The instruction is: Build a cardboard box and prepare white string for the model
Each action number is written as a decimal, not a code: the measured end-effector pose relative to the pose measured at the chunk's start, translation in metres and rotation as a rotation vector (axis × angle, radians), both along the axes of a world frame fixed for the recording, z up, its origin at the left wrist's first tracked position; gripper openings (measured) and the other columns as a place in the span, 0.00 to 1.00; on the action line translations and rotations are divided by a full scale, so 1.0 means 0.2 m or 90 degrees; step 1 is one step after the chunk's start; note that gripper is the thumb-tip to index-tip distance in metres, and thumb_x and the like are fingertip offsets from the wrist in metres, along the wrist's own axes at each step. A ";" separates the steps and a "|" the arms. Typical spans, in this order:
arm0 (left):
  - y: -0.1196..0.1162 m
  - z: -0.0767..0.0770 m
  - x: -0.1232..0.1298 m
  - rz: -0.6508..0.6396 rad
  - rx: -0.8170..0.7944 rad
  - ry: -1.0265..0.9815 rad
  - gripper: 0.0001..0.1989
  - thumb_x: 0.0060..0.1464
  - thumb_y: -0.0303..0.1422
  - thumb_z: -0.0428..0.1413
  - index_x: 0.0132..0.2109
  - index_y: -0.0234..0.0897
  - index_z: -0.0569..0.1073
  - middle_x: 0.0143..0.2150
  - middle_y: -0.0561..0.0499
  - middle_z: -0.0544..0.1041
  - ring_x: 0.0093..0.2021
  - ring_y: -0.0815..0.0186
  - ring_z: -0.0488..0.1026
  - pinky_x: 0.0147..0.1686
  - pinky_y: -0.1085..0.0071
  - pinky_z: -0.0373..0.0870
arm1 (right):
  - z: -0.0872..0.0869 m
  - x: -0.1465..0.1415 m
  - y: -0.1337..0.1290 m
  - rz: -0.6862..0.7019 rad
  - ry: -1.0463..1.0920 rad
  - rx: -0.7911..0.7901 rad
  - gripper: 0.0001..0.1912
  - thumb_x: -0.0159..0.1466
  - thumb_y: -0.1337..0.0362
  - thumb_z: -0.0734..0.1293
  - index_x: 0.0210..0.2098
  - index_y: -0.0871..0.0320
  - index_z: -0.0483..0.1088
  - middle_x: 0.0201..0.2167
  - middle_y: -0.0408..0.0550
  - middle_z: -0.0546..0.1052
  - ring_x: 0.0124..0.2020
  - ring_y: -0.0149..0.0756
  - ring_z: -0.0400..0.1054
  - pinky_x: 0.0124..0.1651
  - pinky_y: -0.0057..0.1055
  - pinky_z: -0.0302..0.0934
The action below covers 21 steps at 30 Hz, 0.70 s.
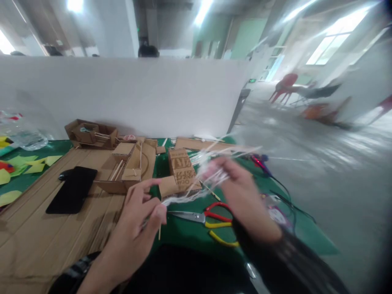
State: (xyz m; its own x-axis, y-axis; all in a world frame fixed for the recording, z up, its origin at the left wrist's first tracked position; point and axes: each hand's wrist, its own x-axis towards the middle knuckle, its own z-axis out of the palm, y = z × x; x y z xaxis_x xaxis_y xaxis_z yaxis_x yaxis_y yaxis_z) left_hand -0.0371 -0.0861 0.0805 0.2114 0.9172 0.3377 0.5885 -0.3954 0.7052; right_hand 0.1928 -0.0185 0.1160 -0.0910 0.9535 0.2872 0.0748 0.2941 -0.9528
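Observation:
A bundle of thin white strands (186, 199) stretches between my two hands. My left hand (142, 212) pinches its left end between thumb and fingers, over the edge of the cardboard. My right hand (237, 183), blurred by motion, is closed around the other end, where loose strands fan out. Behind the bundle lies a printed cardboard box (182, 167) with a small cardboard flap (168, 186) at its side. Just below the strands, scissors with red and yellow handles (199, 217) rest on the green table (190, 234).
Cardboard constructions (92, 134) and a black phone-like slab (72, 190) occupy the left side, on a cardboard sheet (33, 228). Far left are yellow and green papers (36, 165) and a plastic bottle (27, 136). Wires (284, 190) lie at right; a white partition (147, 96) stands behind.

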 end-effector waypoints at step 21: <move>0.01 -0.08 0.30 -0.106 -0.186 -0.292 0.21 0.69 0.42 0.43 0.27 0.39 0.58 0.27 0.56 0.61 0.28 0.68 0.58 0.28 0.72 0.57 | -0.28 -0.03 -0.31 0.364 -0.134 -0.119 0.37 0.54 0.64 0.75 0.62 0.55 0.61 0.58 0.52 0.69 0.57 0.43 0.65 0.62 0.39 0.58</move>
State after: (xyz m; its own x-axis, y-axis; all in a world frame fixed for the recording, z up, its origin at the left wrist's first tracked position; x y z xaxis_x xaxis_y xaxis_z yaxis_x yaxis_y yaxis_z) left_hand 0.0224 -0.0849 0.0638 0.2532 0.9531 0.1659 0.1432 -0.2065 0.9679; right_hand 0.1874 -0.0801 0.0593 -0.6375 0.7694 0.0412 0.1467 0.1736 -0.9738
